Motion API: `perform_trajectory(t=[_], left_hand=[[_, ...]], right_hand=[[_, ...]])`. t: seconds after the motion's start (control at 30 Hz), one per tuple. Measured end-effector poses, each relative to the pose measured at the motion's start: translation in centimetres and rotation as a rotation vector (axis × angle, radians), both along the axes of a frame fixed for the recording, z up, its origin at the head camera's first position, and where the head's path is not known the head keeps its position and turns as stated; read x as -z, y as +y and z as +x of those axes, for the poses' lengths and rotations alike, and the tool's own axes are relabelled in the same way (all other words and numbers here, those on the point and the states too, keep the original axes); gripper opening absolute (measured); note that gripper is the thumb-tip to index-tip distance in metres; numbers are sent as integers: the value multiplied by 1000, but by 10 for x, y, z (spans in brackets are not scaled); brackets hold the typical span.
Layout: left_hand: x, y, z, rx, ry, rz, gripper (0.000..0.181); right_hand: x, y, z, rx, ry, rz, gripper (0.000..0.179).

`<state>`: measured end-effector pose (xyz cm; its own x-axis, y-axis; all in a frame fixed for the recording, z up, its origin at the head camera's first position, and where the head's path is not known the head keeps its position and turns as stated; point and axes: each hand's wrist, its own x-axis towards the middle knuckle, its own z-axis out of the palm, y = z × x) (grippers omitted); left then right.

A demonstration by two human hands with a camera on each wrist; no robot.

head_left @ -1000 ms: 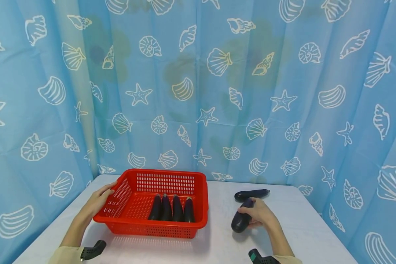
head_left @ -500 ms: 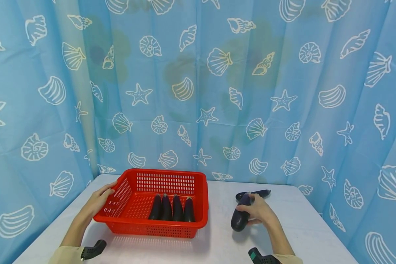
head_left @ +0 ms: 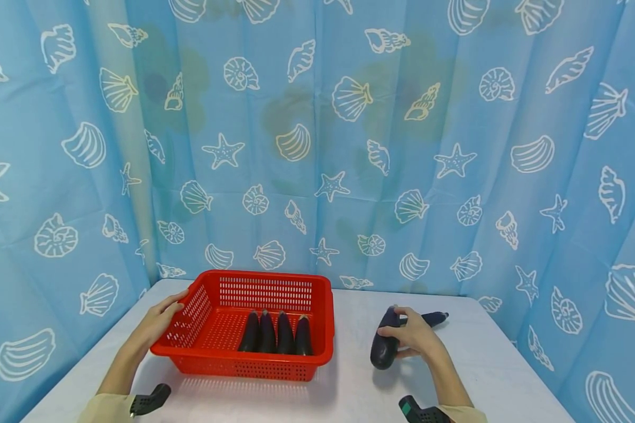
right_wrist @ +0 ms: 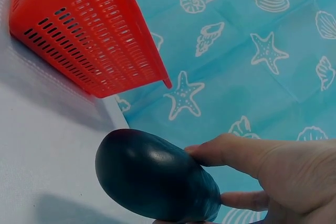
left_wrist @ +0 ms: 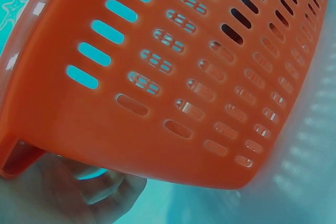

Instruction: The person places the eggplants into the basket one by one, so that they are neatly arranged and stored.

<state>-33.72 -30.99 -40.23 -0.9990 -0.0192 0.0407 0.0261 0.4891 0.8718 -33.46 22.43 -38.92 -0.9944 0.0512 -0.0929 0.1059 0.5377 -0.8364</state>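
Observation:
My right hand (head_left: 414, 336) grips a dark purple eggplant (head_left: 384, 345) near its stem end, thumb on one side and fingers on the other. The eggplant's rounded end (right_wrist: 149, 177) points away from the hand in the right wrist view. Just behind that hand lies another eggplant (head_left: 435, 318), partly hidden by the fingers and the held one. At the left, my left hand (head_left: 159, 319) holds the rim of a red plastic basket (head_left: 243, 359); its fingers show curled beside the basket's end (left_wrist: 113, 195) in the left wrist view. Several eggplants (head_left: 284, 335) lie side by side inside the basket's right half.
A white-covered table (head_left: 349, 388) carries everything. Blue curtains (head_left: 317, 147) with white shell and starfish prints enclose its back and sides. The basket's slotted walls stand between the left hand and the eggplants inside.
The right hand has turned the held eggplant more upright, its stem end lifting. The eggplant behind has shifted to the right. The left hand and basket have stayed put.

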Motion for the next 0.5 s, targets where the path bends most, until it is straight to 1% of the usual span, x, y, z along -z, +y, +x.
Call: perform_trajectory(t=[0.23, 0.5], left_hand=[[-1, 0, 1, 0, 23, -30, 55], [-2, 1, 2, 2, 23, -19, 54]], right_hand=[[-4, -3, 1, -3, 14, 23, 81], [-6, -6, 0, -6, 18, 72, 78]])
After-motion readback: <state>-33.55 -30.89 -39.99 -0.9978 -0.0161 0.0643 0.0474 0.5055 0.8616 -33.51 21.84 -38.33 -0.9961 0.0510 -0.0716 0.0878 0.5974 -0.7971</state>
